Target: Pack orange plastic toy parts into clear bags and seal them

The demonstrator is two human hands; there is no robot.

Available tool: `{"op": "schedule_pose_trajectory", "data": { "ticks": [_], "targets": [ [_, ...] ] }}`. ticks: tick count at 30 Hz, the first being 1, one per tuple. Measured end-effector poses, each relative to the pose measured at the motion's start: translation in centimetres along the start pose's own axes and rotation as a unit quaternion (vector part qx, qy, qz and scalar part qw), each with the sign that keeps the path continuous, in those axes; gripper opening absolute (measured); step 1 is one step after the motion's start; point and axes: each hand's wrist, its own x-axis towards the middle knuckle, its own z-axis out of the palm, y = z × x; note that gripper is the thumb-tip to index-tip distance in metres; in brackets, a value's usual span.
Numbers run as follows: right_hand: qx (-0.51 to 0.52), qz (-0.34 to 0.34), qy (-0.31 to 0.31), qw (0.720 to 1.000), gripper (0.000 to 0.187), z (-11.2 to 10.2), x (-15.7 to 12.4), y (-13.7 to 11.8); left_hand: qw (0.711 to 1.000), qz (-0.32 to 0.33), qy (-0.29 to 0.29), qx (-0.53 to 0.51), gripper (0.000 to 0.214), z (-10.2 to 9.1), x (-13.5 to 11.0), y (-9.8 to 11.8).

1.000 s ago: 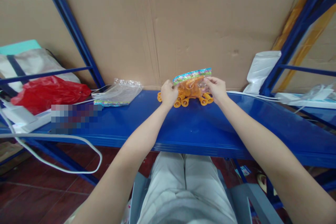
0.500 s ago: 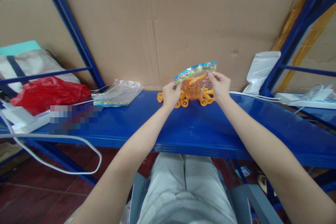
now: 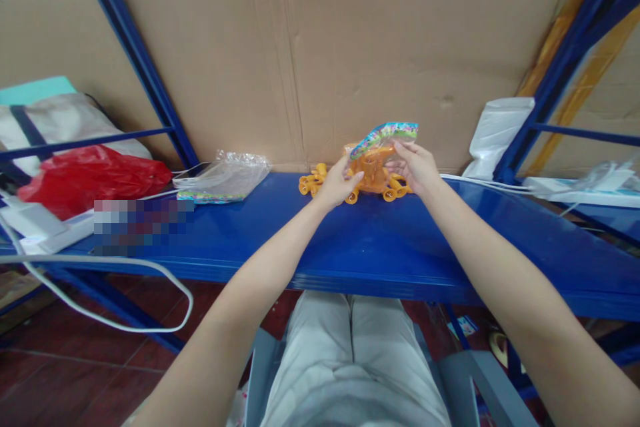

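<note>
Between my hands is a clear plastic bag (image 3: pixel 383 135) with a bright blue, green and pink printed header, and orange plastic shows through it. My right hand (image 3: pixel 414 163) pinches the bag near the right end of the header. On the other side, my left hand (image 3: pixel 339 185) rests against the bag's left edge, thumb apart from the fingers; its fingertips are partly hidden behind the plastic. Several orange plastic pieces with round cupped ends (image 3: pixel 351 196) lie on the blue shelf (image 3: pixel 360 240) around and under the bag.
A stack of clear bags (image 3: pixel 225 178) with printed edges lies to the left. Farther left are a red plastic bag (image 3: pixel 100 177), a power strip and a looping white cable (image 3: pixel 193 307). A white packet (image 3: pixel 500 133) leans by the right post. Cardboard (image 3: pixel 350 47) backs the shelf.
The bag's header has bent and shifted slightly right and down. My left hand has moved right, its thumb now spread, uncovering orange pieces on the left.
</note>
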Motion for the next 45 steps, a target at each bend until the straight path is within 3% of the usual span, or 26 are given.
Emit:
{"op": "schedule_pose_trajectory", "data": {
  "ticks": [3, 8, 12, 16, 23, 28, 33, 38, 45],
  "targets": [
    [0.005, -0.002, 0.010, 1.000, 0.013, 0.1, 0.0, 0.0, 0.999, -0.022, -0.010, -0.031, 0.064, -0.2, 0.1, -0.3],
    [-0.002, -0.029, 0.015, 0.999, 0.012, 0.3, -0.1, 0.5, 0.988, -0.131, 0.023, -0.076, 0.070, -0.5, 0.0, -0.1],
    [-0.019, -0.073, 0.019, 0.997, 0.011, 0.3, 0.2, 1.1, 0.978, -0.180, 0.051, -0.089, 0.057, -0.2, 0.3, 0.5],
    [-0.027, -0.094, 0.043, 0.994, 0.008, 0.0, 1.6, 1.2, 0.971, -0.207, 0.077, -0.095, 0.037, -0.1, 2.2, 1.0],
    [-0.040, -0.145, 0.107, 0.983, 0.005, 0.1, 7.3, 0.3, 0.967, -0.217, 0.111, -0.067, 0.023, -0.3, 7.9, 0.9],
    [-0.067, -0.167, 0.117, 0.977, 0.005, 0.5, 10.0, 0.8, 0.958, -0.242, 0.145, -0.043, 0.020, 0.2, 9.9, 0.1],
    [-0.071, -0.180, 0.135, 0.972, 0.010, 0.3, 10.3, 1.2, 0.960, -0.224, 0.158, -0.049, 0.018, 0.6, 10.1, -0.2],
    [-0.090, -0.226, 0.107, 0.964, 0.018, 0.3, 10.2, 1.1, 0.965, -0.194, 0.170, -0.047, 0.020, 0.7, 10.2, -0.5],
    [-0.083, -0.220, 0.101, 0.967, 0.023, 0.3, 10.1, 1.6, 0.972, -0.144, 0.183, -0.018, 0.018, 1.1, 10.6, -1.6]
  ]
}}
